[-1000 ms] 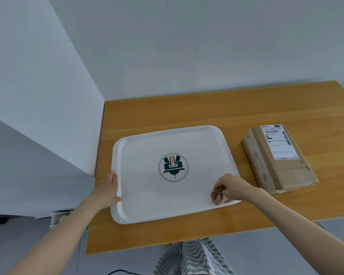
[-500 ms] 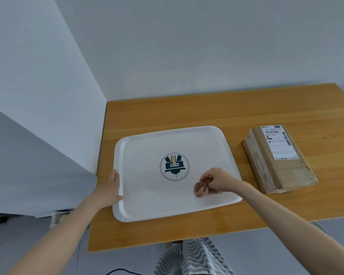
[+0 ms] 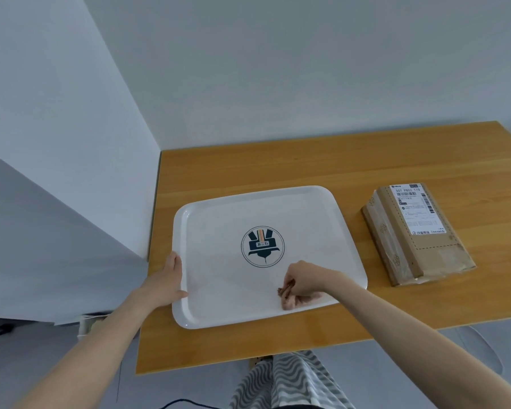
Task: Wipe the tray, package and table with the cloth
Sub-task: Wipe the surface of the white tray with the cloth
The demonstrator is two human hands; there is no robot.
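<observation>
While my left hand (image 3: 167, 283) lies flat along the left rim of the tray (image 3: 219, 219), fingers straight and thumb over the lip, my right hand (image 3: 306, 280) pinches the cloth (image 3: 292, 299) in curled fingers and presses it to the tray floor. The cloth is a small brown wad, on the near right part of the tray, just below and right of the logo (image 3: 262, 246).

Change noted: one second ago the wad sat at the near right corner, against the rim. Half a second ago it had gone inward, toward the logo. Now it is back a little toward the near rim, between those two spots. Left hand: same place on the rim throughout. Tray: not shifted on the bench (image 3: 278, 163).

Reading: short back-and-forth strokes over the near right quarter. The tray wipe is under way, not finished, as I judge it; the far half and the left side have seen no stroke in this span.

Package (image 3: 413, 231): flat on the bench, right of the tray, apart from it, label up. Cloth has not reached it. Bench likewise unwiped.

Next, probably: carry the strokes across the logo and up to the far rim, with the left hand bracing so the tray does not slide.
</observation>
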